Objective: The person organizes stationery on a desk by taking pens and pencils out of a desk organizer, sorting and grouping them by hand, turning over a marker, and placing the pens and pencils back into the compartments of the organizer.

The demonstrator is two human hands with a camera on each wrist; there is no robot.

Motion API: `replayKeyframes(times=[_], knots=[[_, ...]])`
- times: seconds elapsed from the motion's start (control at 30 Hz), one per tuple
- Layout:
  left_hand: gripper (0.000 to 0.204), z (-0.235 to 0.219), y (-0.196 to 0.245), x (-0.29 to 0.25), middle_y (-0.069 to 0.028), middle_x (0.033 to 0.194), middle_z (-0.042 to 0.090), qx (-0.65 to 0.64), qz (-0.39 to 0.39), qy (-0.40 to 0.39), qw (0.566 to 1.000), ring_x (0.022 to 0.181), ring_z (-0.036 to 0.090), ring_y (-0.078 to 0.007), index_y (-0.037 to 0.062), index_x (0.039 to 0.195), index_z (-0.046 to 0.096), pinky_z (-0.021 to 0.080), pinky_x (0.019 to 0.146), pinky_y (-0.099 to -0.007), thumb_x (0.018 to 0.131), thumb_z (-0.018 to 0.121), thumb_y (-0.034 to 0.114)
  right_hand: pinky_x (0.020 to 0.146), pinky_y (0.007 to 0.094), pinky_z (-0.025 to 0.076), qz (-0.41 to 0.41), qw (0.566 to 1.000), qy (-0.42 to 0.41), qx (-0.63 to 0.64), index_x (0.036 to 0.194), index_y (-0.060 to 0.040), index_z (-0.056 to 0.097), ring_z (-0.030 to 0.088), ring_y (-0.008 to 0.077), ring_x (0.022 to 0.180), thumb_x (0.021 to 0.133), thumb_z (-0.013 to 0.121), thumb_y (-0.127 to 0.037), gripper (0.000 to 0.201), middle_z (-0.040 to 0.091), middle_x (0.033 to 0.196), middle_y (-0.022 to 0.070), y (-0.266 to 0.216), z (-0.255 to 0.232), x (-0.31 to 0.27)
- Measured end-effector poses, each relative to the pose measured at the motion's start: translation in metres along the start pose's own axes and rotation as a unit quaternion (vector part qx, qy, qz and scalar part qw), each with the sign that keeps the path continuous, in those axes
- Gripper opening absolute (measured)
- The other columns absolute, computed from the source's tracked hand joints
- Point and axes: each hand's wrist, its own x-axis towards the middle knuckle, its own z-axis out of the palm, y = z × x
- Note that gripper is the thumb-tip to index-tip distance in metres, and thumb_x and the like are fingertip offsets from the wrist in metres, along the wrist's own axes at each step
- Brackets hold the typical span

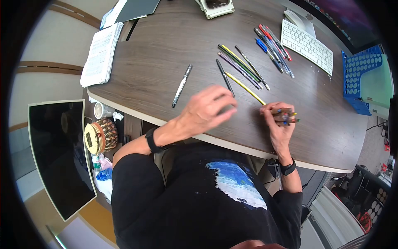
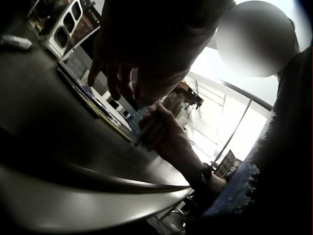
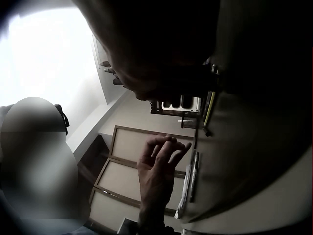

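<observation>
Over the desk: our left hand hovers with its fingers loosely bent and holding nothing that we can see.
Right hand: curled round a bundle of coloured pencils, their tips showing past the fingers (we cannot count them).
Yellow pencil: on the desk, running from beside a dark pen to our right fingertips; whether they touch it, we cannot tell.
Loose pencils: roughly side by side beyond the yellow one, near a cluster of pens.
Step in hand: gathering pencils into one bundle, we judge.
Next move: probably calls for our left hand to pinch the yellow pencil and add it, without loosening the right-hand grip.
</observation>
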Motion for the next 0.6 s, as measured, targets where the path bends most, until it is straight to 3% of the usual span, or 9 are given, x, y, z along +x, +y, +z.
replayKeyframes(times=[0.2,0.23,0.3,0.37,0.43,0.47,0.53,0.57,0.6], knots=[[0.033,-0.055,-0.034,-0.024,-0.0103,0.11,0.069,0.238,-0.14,0.028,0.961,0.104,0.067,-0.0322,0.0093,0.123,0.066,0.056,0.093,-0.0449,0.093,0.081,0.014,0.087,0.0311,0.056,-0.027,0.99,-0.083,-0.113,0.11,-0.0038,0.062,0.07,0.0172,0.094,0.095,0.077,0.009,0.025,0.072,0.103,0.0085,0.014,-0.013,-0.006],[0.033,-0.058,-0.038,-0.029,-0.0103,0.11,0.069,0.239,-0.133,0.026,0.961,0.104,0.067,-0.0322,0.0093,0.123,0.066,0.056,0.093,-0.0449,0.093,0.081,0.014,0.085,0.0306,0.056,-0.021,0.978,-0.117,-0.169,0.109,-0.0038,0.063,0.07,0.0165,0.093,0.095,0.078,0.008,0.023,0.073,0.102,0.0072,0.012,-0.015,-0.004],[0.03,-0.062,-0.05,-0.039,-0.0109,0.106,0.069,0.197,-0.22,-0.01,0.955,0.101,0.068,-0.032,0.0078,0.122,0.066,0.056,0.091,-0.0447,0.095,0.079,0.011,0.084,0.0295,0.056,-0.031,0.981,-0.116,-0.152,0.105,-0.0043,0.065,0.07,0.0147,0.09,0.096,0.079,0.004,0.019,0.074,0.1,0.0056,0.013,-0.016,0.001],[0.029,-0.065,-0.056,-0.036,-0.0114,0.105,0.07,0.197,-0.224,-0.025,0.954,0.099,0.069,-0.0318,0.0063,0.122,0.066,0.056,0.09,-0.044,0.096,0.077,0.008,0.082,0.0293,0.056,0.02,0.986,-0.11,-0.127,0.106,-0.0044,0.065,0.07,0.0142,0.089,0.096,0.08,0.003,0.019,0.075,0.097,0.0053,0.013,-0.02,0.003],[0.026,-0.069,-0.056,-0.021,-0.0112,0.102,0.07,0.093,-0.247,-0.006,0.965,0.095,0.067,-0.0343,0.0065,0.119,0.064,0.055,0.085,-0.0472,0.095,0.076,0.004,0.081,0.0306,0.057,0.073,0.993,-0.073,-0.058,0.105,-0.0032,0.065,0.071,0.0144,0.088,0.097,0.078,0.001,0.016,0.075,0.094,0.0063,0.006,-0.025,0.006],[0.026,-0.071,-0.053,-0.009,-0.0112,0.102,0.07,0.094,-0.244,-0.008,0.965,0.095,0.067,-0.0343,0.0065,0.119,0.064,0.055,0.085,-0.0472,0.095,0.076,0.004,0.08,0.0317,0.057,0.092,0.994,-0.052,-0.014,0.104,-0.0025,0.064,0.071,0.0156,0.088,0.099,0.076,0.0,0.014,0.074,0.094,0.0076,0.002,-0.032,0.009],[0.023,-0.072,-0.047,0.023,-0.0109,0.107,0.073,0.166,-0.115,-0.008,0.979,0.099,0.072,-0.0313,0.0064,0.118,0.066,0.057,0.097,-0.044,0.097,0.075,0.005,0.077,0.036,0.059,0.066,0.995,-0.018,0.073,0.102,-0.0021,0.059,0.071,0.0193,0.084,0.102,0.071,-0.003,0.012,0.07,0.088,0.0106,0.012,-0.045,0.014],[0.023,-0.068,-0.048,0.039,-0.0109,0.107,0.073,0.167,-0.114,-0.008,0.979,0.099,0.072,-0.0313,0.0064,0.118,0.066,0.057,0.097,-0.044,0.097,0.075,0.005,0.077,0.036,0.059,0.066,0.995,-0.018,0.074,0.102,-0.0021,0.059,0.071,0.0193,0.084,0.102,0.071,-0.003,0.012,0.07,0.088,0.0106,0.014,-0.048,0.016],[0.022,-0.062,-0.051,0.057,-0.0101,0.108,0.073,0.176,-0.046,-0.019,0.983,0.101,0.072,-0.031,0.0072,0.117,0.066,0.055,0.102,-0.0465,0.097,0.075,0.007,0.076,0.037,0.059,0.067,0.991,0.013,0.117,0.102,-0.0024,0.058,0.07,0.0199,0.083,0.103,0.071,-0.004,0.013,0.069,0.087,0.0103,0.016,-0.049,0.017]])
